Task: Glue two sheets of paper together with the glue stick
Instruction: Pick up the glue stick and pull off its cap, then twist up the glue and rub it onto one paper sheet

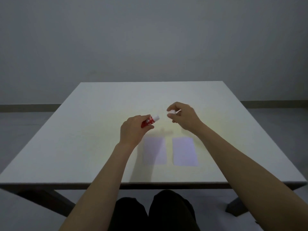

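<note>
Two small pale sheets lie flat side by side on the white table (83, 130): the left sheet (155, 151) and the right sheet (185, 151), with a narrow gap between them. Above and beyond them, my left hand (133, 130) grips the red glue stick (148, 121), whose white tip points right with no cap on it. My right hand (182, 116) pinches the white cap (171, 112) between thumb and fingers, a short way to the right of the stick's tip. Both hands hover over the table.
The table's near edge runs across the bottom, with my dark-trousered legs (155, 212) beneath it. A grey wall stands behind the far edge. Dark table legs show at the lower left and lower right.
</note>
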`<state>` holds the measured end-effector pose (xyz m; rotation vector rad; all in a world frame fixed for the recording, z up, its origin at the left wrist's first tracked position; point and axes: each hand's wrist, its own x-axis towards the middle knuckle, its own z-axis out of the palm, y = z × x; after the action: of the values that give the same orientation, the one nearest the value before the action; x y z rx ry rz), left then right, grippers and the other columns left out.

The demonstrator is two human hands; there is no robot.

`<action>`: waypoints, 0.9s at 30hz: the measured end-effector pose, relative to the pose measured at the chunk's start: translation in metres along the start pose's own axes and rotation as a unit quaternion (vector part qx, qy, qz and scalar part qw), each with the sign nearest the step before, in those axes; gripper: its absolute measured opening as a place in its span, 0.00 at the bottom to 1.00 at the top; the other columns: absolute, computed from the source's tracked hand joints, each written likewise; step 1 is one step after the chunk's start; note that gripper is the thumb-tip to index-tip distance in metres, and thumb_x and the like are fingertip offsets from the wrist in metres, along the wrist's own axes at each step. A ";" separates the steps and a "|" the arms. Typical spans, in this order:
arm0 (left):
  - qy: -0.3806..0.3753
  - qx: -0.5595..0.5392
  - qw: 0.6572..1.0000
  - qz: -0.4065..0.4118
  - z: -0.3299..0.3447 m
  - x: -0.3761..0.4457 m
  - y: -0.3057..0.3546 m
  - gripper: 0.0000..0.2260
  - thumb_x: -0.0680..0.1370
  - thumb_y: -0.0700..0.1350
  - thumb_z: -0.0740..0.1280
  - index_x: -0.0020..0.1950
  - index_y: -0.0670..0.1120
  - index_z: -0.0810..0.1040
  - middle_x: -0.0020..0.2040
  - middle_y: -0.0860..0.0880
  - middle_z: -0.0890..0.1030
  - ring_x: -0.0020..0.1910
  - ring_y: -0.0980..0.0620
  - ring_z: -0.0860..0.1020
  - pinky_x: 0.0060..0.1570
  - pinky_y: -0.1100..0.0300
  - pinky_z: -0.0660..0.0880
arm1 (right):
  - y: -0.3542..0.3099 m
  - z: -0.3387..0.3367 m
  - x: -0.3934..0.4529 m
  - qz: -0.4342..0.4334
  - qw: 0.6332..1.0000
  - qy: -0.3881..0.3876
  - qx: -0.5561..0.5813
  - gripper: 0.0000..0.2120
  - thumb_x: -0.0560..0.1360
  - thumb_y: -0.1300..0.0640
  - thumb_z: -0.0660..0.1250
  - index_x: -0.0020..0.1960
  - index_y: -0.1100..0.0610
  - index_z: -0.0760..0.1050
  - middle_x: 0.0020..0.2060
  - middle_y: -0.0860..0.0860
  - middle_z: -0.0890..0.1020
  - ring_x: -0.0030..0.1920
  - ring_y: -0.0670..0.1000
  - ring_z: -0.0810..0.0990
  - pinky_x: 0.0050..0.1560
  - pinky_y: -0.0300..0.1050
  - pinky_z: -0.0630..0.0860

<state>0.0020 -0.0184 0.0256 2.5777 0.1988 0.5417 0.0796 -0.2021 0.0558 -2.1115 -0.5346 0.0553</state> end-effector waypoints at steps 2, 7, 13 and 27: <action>0.018 -0.102 0.993 -0.052 0.000 -0.005 -0.005 0.08 0.72 0.52 0.70 0.47 0.51 0.80 0.36 0.54 0.80 0.37 0.49 0.79 0.36 0.59 0.70 | 0.023 -0.016 0.004 0.019 0.996 0.073 -0.044 0.13 0.69 0.63 0.72 0.53 0.62 0.77 0.44 0.56 0.79 0.40 0.55 0.79 0.40 0.39 0.68; 0.095 -0.301 0.935 -0.160 0.004 -0.020 -0.007 0.11 0.73 0.45 0.71 0.53 0.43 0.79 0.47 0.49 0.83 0.44 0.50 0.81 0.41 0.70 0.72 | 0.089 -0.038 0.000 0.101 0.972 0.091 -0.190 0.12 0.69 0.66 0.69 0.52 0.66 0.78 0.51 0.64 0.81 0.54 0.60 0.77 0.52 0.46 0.69; 0.110 -0.358 0.904 -0.207 0.005 -0.033 0.001 0.02 0.72 0.43 0.71 0.42 0.48 0.83 0.31 0.54 0.82 0.31 0.66 0.77 0.33 0.77 0.70 | 0.109 -0.042 -0.012 0.083 0.960 0.023 -0.267 0.19 0.72 0.61 0.67 0.63 0.60 0.73 0.56 0.62 0.77 0.58 0.61 0.75 0.58 0.52 0.71; 0.217 -0.575 0.735 -0.287 0.002 -0.041 0.071 0.06 0.69 0.45 0.76 0.40 0.48 0.79 0.44 0.48 0.83 0.52 0.44 0.83 0.49 0.53 0.81 | -0.017 0.035 -0.064 -0.030 0.973 -0.010 0.227 0.09 0.74 0.64 0.68 0.55 0.61 0.76 0.35 0.57 0.81 0.32 0.49 0.80 0.38 0.35 0.77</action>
<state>-0.0317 -0.0907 0.0452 1.0602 0.5733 0.6998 0.0073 -0.1923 0.0389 -1.6489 -0.5390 0.1513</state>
